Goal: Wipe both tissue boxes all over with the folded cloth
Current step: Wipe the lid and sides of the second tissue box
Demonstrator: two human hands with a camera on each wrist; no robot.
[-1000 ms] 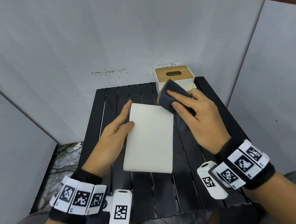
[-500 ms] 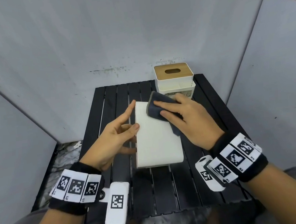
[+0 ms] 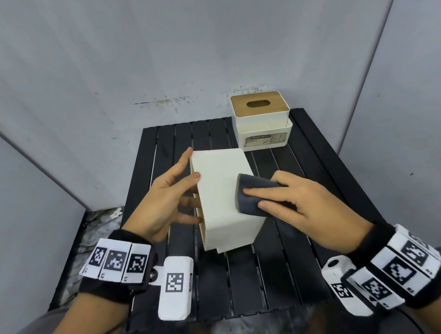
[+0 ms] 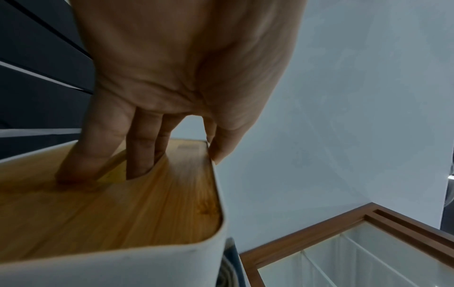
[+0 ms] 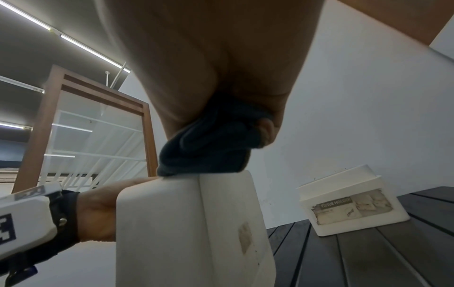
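The nearer tissue box [image 3: 224, 199] is tipped on its side in the middle of the slatted surface [image 3: 280, 277], its wooden lid turned to the left and a plain white face upward, so that face lies open to the cloth; the left hand [image 3: 172, 199] braces it, thumb along the top left edge and, in the left wrist view, fingers [image 4: 140, 153] hooked into the slot of the wooden lid [image 4: 147, 203], which seems meant to stop the box sliding under the wiping; the right hand [image 3: 299, 202] presses the folded cloth [image 3: 252, 196], dark grey, flat on the upper face near its right edge, fingers laid straight over the top and the thumb curled under a fold, so it holds the cloth while it bears down; the second tissue box [image 3: 262, 120] stands upright at the far right corner of the surface, well apart from the hands, untouched and presumably left for its turn; the first box's lower side and lid look not yet reachable as it lies.
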